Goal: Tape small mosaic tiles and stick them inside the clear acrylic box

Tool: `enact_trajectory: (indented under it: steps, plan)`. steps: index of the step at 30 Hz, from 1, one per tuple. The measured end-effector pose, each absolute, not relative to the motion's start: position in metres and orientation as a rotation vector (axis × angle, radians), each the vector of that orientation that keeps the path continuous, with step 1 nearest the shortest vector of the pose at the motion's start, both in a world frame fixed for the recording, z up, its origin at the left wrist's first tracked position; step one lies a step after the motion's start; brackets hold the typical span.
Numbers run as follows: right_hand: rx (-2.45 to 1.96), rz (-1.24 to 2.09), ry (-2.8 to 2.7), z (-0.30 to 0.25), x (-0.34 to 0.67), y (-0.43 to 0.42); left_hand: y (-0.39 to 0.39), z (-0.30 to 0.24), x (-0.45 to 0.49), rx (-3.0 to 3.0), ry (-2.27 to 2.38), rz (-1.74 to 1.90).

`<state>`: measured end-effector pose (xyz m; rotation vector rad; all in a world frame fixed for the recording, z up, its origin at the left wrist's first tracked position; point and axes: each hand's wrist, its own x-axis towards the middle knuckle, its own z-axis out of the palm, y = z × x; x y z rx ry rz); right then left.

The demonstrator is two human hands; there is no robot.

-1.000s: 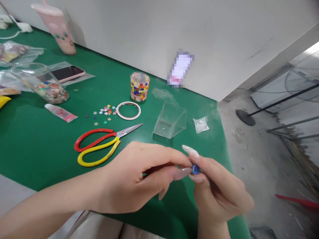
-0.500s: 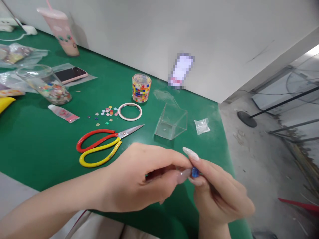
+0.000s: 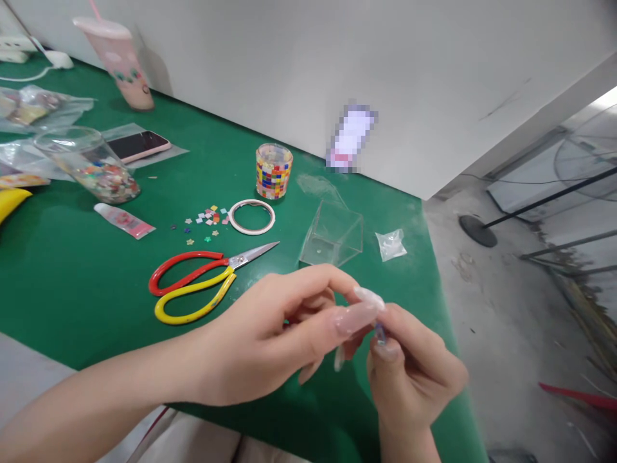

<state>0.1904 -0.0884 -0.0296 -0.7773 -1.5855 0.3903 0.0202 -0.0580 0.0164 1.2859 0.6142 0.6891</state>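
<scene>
While the right hand (image 3: 414, 379) pinches a small blue bead (image 3: 380, 332) between thumb and fingertips, the left hand (image 3: 270, 341) curls loosely over it — its long nails touching the bead, grasping nothing. Both hover above the green table (image 3: 72, 276), near the scissors (image 3: 197, 286) and clear box (image 3: 332, 235).

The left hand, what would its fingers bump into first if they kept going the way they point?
The left hand points right, so it would probably meet the right hand and its small blue piece.
</scene>
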Motion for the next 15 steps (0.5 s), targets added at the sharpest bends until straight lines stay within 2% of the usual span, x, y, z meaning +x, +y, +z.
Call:
enact_trajectory:
  steps: [7,11,15]
  plan:
    - [-0.745,0.352,-1.677,-0.027,0.189,-0.086,-0.044,0.007,0.025,0.947,0.315,0.529]
    - [-0.772,0.236,-1.763,-0.027,0.193,-0.083,-0.040,0.005,0.025,0.900,0.401,0.479]
    - [-0.830,0.134,-1.827,-0.023,0.194,-0.080,-0.038,0.007,0.026,0.959,0.577,0.581]
